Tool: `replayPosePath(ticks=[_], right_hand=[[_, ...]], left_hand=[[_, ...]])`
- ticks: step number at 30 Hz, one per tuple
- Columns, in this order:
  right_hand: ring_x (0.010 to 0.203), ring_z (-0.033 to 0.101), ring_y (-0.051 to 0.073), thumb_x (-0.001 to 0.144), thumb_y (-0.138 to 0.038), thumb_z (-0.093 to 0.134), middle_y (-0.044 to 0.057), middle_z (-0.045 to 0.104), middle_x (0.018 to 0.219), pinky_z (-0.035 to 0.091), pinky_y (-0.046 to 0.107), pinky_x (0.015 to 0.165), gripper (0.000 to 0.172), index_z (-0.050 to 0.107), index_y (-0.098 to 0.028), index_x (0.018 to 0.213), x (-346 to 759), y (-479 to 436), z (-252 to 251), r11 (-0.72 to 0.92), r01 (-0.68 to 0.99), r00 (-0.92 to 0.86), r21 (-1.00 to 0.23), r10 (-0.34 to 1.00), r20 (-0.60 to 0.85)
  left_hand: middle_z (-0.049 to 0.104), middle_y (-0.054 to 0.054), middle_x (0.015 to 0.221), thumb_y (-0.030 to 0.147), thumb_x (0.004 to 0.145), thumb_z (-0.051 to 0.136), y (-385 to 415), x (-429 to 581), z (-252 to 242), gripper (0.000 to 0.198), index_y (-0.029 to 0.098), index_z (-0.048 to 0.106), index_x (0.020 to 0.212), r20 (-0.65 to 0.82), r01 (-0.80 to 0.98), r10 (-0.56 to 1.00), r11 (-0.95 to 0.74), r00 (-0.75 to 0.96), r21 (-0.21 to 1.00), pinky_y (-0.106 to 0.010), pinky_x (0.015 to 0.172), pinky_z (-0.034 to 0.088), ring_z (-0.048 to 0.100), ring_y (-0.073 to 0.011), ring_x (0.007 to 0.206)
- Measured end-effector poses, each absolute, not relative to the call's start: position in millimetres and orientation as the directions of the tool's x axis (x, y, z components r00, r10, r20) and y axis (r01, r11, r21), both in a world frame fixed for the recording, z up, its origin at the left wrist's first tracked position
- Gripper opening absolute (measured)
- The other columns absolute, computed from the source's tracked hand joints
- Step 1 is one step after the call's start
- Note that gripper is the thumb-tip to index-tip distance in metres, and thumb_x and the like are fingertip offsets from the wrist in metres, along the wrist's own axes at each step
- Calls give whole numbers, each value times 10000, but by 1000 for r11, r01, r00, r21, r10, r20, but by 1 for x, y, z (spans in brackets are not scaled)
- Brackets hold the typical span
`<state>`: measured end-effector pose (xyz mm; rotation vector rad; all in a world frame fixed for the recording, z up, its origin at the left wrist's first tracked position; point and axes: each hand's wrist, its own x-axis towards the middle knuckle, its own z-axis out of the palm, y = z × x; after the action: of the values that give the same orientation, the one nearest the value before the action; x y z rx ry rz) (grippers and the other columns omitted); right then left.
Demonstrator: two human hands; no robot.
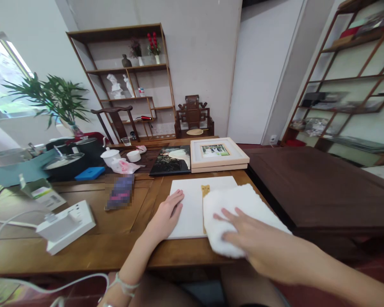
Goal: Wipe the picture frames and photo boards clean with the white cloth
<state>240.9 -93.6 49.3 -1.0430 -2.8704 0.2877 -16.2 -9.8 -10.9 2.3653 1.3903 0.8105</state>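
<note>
A white flat board (192, 204) lies on the wooden table (92, 247) in front of me. My left hand (166, 215) rests flat on the board's left edge, fingers stretched out. A white fluffy cloth (240, 202) covers the board's right part. My right hand (246, 236) lies flat on the cloth with fingers spread. A small golden mark (205, 189) shows on the board just beyond the cloth.
Behind the board stand a pale picture frame (219, 154) and a dark photo print (171, 160). To the left are a white power strip (67, 226) with cables, a blue box (90, 172), pots, cups and a plant (53, 96). A dark table (310, 187) adjoins on the right.
</note>
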Motion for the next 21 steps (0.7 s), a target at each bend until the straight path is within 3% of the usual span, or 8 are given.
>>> replayPosePath(ticks=[3,7,11,14,21], right_hand=[[1316,252,256,589,15,405,114,363,1405,241,442,1056,496,580,-197,1002,241,-118,60,761,596,-795,-254,604,-58],[1286,320,249,571,37,359,109,419,1365,324,404,1001,552,557,-193,1033,243,-98,62,669,676,-724,-308,680,-112],[1243,372,280,616,36,343,147,531,1218,314,447,988,525,529,-143,1073,237,-41,45,652,720,-667,-238,745,22],[1276,312,302,601,57,340,159,508,1245,245,491,1018,567,512,-118,1113,227,-1,29,650,738,-641,-181,759,108],[1315,233,299,614,65,346,121,453,1327,244,540,1004,573,558,-170,1092,212,6,27,698,696,-691,-170,715,106]], left_hand=[[517,-131,1290,281,869,378,-10,-16,-11,402,99,557,1180,324,710,865,-500,383,496,-418,1067,312,418,-227,1249],[506,-129,1300,270,870,375,-10,-17,-11,400,99,548,1188,319,715,864,-502,390,486,-422,1063,316,413,-221,1253],[507,-127,1299,262,871,375,-11,-18,-11,401,93,542,1194,320,724,865,-500,387,475,-412,1061,323,413,-216,1254],[516,-113,1292,257,871,374,-12,-17,-8,388,118,550,1189,322,727,866,-498,383,474,-416,1054,333,421,-216,1248],[380,-103,1395,278,888,337,-12,-18,-8,444,125,450,1289,301,734,871,-489,388,470,-399,1082,273,324,-203,1301]])
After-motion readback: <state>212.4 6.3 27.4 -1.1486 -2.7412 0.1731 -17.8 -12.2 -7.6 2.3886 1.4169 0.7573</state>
